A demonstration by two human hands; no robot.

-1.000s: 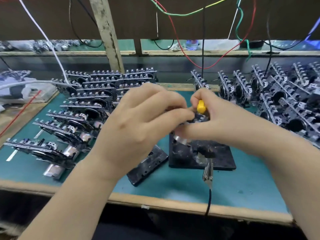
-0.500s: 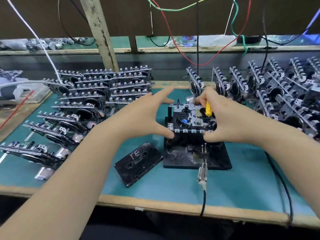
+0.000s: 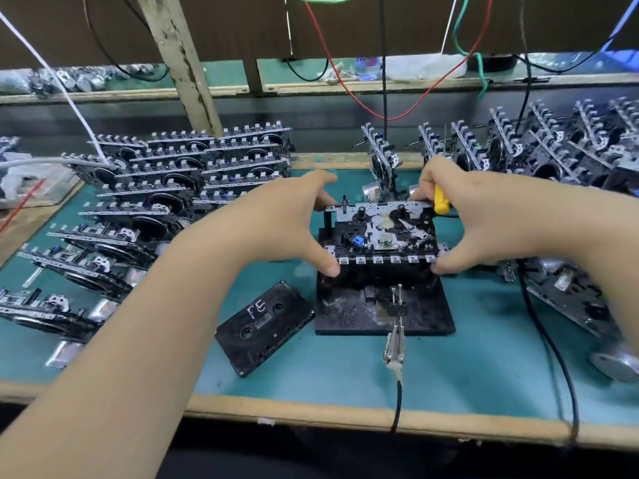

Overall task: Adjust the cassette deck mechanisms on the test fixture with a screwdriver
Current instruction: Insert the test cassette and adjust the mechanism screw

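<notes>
Clearance around the test fixture [image 3: 383, 312]

Fixture base sits mid-mat; both hands flank the cassette deck mechanism [image 3: 383, 233] on top, left hand [image 3: 276, 223] on its left end, right hand [image 3: 484, 219] on its right, so side access is blocked. Left of the fixture: cassette tape [image 3: 264, 326] just beside the base corner, then rows of stacked mechanisms [image 3: 145, 202] farther left. Right: more mechanisms [image 3: 570, 157] and a black cable [image 3: 553, 357] across the mat. Front: clip lead [image 3: 394, 344] runs from the base to the table edge. Open green mat [image 3: 466, 371] front-right between lead and cable.
</notes>
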